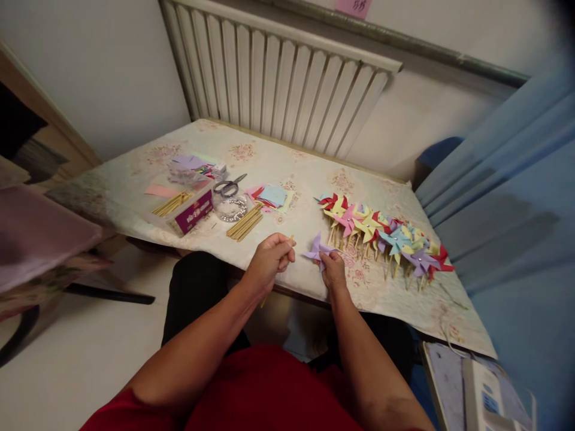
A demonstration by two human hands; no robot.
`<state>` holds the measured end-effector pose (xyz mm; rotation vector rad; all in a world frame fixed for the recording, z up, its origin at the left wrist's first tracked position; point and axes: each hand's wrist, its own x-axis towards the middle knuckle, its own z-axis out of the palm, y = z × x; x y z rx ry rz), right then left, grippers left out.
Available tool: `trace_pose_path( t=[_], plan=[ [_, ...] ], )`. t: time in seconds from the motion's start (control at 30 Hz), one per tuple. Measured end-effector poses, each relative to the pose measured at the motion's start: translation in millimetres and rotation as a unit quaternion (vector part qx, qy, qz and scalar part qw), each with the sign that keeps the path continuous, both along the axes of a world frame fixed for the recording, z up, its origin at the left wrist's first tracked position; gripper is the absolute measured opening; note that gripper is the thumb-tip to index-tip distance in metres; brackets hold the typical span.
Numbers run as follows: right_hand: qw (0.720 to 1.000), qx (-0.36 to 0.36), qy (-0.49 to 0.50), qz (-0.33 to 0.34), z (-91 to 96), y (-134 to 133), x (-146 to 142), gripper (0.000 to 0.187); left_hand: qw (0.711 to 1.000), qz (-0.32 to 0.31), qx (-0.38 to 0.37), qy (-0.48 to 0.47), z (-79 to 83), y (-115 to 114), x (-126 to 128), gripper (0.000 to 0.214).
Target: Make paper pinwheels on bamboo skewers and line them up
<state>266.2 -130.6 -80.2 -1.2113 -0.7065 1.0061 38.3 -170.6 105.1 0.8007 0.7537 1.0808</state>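
My left hand (270, 258) is closed around a thin wooden stick (264, 301), whose tip pokes out above the fingers and whose lower end hangs below the table edge. A purple paper pinwheel head (318, 248) is pinched in my right hand (333, 270), with its blades pointing up and left. The two hands are a short way apart, and the stick and pinwheel head do not touch. To the right lie many finished paper pinwheels (369, 226) on sticks, in red, yellow, pink, blue and purple.
A bundle of sticks (245, 222), a clear dish of pins (231, 208), scissors (230, 187) and stacked paper squares (272, 196) lie left of centre. Further left stands a purple-and-white box (194, 212) beside more sticks (172, 204). A radiator (287, 78) lines the back wall.
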Motion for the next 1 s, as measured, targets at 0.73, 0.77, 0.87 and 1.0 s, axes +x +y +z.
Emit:
trace_pose_path(
  t=[0.73, 0.77, 0.87, 1.0],
  plan=[
    [0.999, -0.011, 0.033, -0.013, 13.4, -3, -4, 0.032, 1.0, -0.003, -0.008, 0.001, -2.4, 0, -1, 0.021],
    [0.999, -0.011, 0.034, -0.011, 13.8, -3, -4, 0.032, 1.0, -0.003, -0.008, 0.0, -2.5, 0, -1, 0.021],
    [0.999, -0.008, 0.035, -0.011, 14.0, -2, -4, 0.033, 1.0, -0.003, -0.006, -0.001, -3.2, 0, -1, 0.02],
    [1.0, -0.007, 0.027, -0.014, 12.6, -2, -4, 0.036, 1.0, -0.006, -0.004, -0.004, -4.8, 0, -1, 0.02]
  ],
)
